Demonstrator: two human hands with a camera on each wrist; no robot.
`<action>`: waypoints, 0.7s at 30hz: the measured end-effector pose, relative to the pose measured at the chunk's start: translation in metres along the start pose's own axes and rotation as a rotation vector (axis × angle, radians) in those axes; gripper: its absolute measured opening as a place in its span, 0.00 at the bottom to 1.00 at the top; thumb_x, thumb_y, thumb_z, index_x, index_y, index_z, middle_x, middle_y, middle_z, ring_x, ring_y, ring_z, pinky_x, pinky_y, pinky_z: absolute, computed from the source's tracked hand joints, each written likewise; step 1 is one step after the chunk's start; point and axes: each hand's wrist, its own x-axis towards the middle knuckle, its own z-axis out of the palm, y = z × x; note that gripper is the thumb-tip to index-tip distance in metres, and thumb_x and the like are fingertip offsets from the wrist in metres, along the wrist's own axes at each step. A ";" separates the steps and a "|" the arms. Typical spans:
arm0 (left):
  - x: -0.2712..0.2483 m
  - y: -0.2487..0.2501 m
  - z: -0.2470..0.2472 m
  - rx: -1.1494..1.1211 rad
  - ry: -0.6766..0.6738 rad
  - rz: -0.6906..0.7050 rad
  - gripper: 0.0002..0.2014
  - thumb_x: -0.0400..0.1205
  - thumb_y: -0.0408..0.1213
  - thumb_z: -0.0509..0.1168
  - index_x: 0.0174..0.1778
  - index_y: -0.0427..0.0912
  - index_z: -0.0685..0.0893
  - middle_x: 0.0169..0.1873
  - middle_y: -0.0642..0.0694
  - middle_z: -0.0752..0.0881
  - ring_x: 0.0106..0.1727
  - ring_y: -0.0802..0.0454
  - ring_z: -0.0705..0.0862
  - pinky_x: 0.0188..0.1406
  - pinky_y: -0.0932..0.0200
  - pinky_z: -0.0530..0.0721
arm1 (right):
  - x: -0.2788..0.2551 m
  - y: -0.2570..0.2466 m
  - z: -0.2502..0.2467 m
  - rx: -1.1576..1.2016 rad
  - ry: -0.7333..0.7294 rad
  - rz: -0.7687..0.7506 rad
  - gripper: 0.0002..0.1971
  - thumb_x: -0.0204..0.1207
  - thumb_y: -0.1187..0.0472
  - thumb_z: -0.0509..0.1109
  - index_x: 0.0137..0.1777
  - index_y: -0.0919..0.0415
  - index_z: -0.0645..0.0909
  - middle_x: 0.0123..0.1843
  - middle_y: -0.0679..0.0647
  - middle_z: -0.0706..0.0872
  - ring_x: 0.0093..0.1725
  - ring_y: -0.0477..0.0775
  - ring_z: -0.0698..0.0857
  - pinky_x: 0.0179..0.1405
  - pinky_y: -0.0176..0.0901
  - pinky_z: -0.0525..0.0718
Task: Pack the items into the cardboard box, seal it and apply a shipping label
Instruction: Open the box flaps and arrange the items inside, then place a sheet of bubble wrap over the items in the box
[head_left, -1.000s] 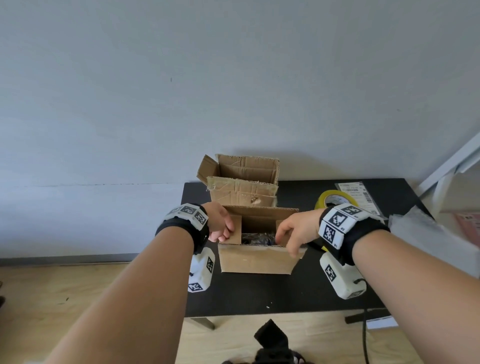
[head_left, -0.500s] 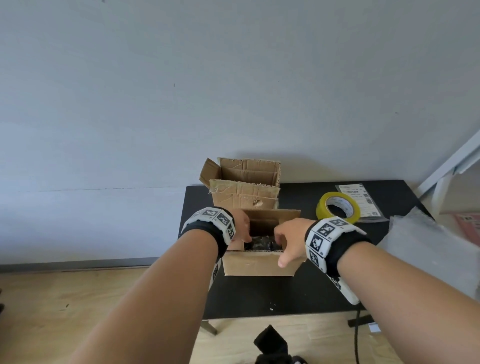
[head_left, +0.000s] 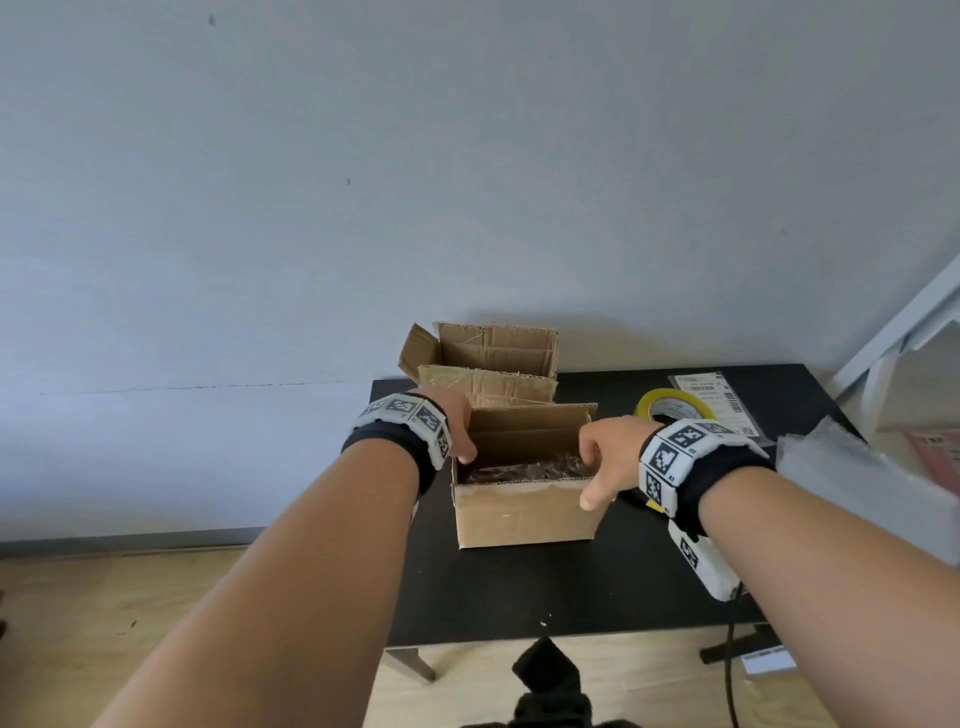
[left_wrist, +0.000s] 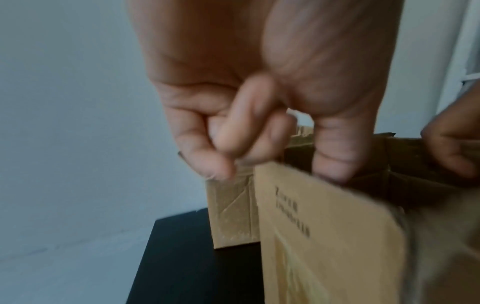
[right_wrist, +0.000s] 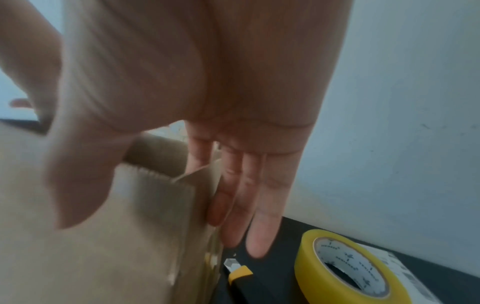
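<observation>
The left hand (head_left: 457, 423) pinches the left wall of the open brown cardboard box (head_left: 524, 512), thumb inside, its fingers blurred. The right hand (head_left: 608, 457) lies flat with straight fingers against the right wall, thumb on the front. The dark contents are hard to make out. Two boxes stand on the black worktop (head_left: 545, 592); beyond the right hand, one yellow tape roll (right_wrist: 348, 267).

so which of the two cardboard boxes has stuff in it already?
The near box, the one both hands are on: dark crinkly contents show inside. The rear box by the wall shows nothing inside from here.
</observation>
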 end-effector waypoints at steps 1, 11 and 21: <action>0.002 0.005 -0.006 0.008 0.036 0.019 0.16 0.73 0.48 0.71 0.53 0.44 0.87 0.48 0.46 0.90 0.48 0.48 0.87 0.49 0.54 0.88 | -0.001 0.003 -0.003 0.052 0.022 -0.022 0.26 0.66 0.40 0.76 0.60 0.52 0.80 0.54 0.46 0.81 0.53 0.50 0.82 0.49 0.42 0.80; 0.038 0.112 -0.023 -0.105 0.123 0.178 0.08 0.79 0.38 0.67 0.50 0.44 0.89 0.51 0.46 0.88 0.54 0.47 0.86 0.58 0.50 0.86 | -0.027 0.092 -0.017 0.054 0.252 0.114 0.09 0.78 0.54 0.61 0.43 0.50 0.83 0.44 0.48 0.83 0.46 0.53 0.82 0.43 0.44 0.80; 0.081 0.254 0.005 -0.097 0.012 0.296 0.11 0.80 0.37 0.61 0.52 0.40 0.88 0.49 0.42 0.89 0.52 0.43 0.87 0.53 0.51 0.86 | -0.048 0.227 0.048 0.155 0.229 0.359 0.09 0.78 0.58 0.61 0.37 0.50 0.78 0.39 0.47 0.80 0.48 0.53 0.84 0.48 0.44 0.84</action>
